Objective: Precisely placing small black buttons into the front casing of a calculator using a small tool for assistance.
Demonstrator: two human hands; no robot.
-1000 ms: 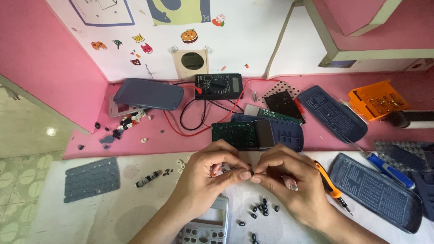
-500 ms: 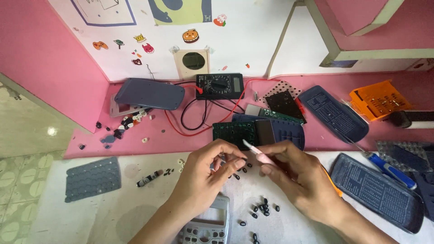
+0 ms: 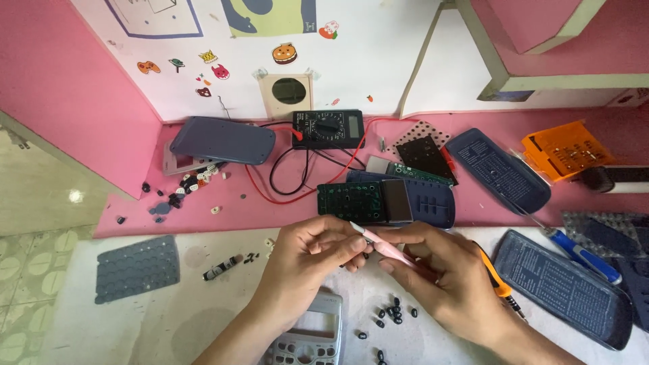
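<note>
Tweezers up since a second ago: my right hand (image 3: 446, 284) pinches pink tweezers (image 3: 382, 245), tip now at my left hand (image 3: 314, 251), fingertips closed, contents hidden, just above the calculator (image 3: 312, 334).

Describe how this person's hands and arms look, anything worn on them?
Both are bare: the left hand and right hand wear no gloves, and no rings, watch or bracelet show. Both forearms are uncovered up to the lower frame edge, so no sleeves are in view. The fingernails look short and unpainted. No marks or bandages can be made out.
</note>
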